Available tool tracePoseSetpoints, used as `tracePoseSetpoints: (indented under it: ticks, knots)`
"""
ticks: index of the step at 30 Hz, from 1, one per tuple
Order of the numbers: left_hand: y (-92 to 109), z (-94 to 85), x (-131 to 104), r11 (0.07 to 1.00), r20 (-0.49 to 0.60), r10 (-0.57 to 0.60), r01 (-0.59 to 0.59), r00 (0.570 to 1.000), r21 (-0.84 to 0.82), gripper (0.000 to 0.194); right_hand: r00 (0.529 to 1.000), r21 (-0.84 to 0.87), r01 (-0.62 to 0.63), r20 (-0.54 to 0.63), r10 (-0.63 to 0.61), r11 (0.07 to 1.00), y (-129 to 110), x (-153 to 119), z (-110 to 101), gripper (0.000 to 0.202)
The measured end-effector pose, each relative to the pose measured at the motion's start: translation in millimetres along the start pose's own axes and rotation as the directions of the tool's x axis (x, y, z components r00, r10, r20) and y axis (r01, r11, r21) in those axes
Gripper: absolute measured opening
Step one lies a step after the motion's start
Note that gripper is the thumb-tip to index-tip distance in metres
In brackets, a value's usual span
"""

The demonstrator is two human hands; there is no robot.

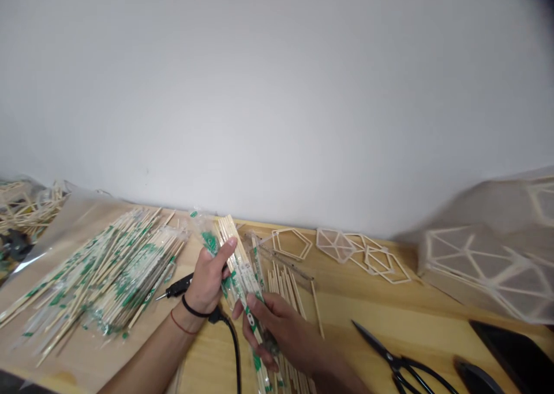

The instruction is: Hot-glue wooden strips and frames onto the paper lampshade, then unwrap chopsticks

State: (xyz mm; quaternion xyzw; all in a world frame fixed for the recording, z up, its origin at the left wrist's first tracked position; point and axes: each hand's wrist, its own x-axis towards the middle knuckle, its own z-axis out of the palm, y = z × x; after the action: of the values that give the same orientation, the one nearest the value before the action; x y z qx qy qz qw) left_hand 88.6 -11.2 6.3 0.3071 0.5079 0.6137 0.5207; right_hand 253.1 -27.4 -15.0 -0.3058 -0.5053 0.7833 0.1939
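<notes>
Several wrapped chopsticks (243, 276), in clear plastic with green print, are held as a bundle in front of me. My left hand (211, 276) grips the upper part, its thumb pressed across the sticks. Lower down, my right hand (270, 325) is wrapped around the same bundle, thumb on top. Bare wooden tips show at the bundle's top end. A large pile of wrapped chopsticks (134, 278) lies to the left. Loose bare sticks (288, 287) rest just behind and beside my right hand.
A black pen-like tool (179, 285) with a cable lies by my left wrist. Black scissors (392, 359) and a dark flat object (511, 351) are at the right. Stick polygon frames (292, 244) line the wall; a covered stick structure (485, 267) stands far right.
</notes>
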Motion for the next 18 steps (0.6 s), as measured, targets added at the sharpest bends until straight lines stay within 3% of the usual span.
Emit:
tracePoseSetpoints:
  ticks: [5,13,18]
  knots:
    - [-8,-3.8,-2,0.998,-0.045,0.036,-0.034,0.998,0.045,0.051,0.998,0.273,-0.048,0.058,0.033,0.961,15,3,10,0.067]
    - [1,-1.6,-5,0.996,-0.063,0.069,-0.065,0.996,0.060,0.054,0.995,0.160,-0.025,0.103,0.008,0.987,22,2,14,0.076]
    - [-2,-0.5,-9,0.998,-0.010,-0.055,0.055,0.998,0.042,0.060,0.996,0.186,-0.078,0.066,0.066,0.979,21,0,18,0.074]
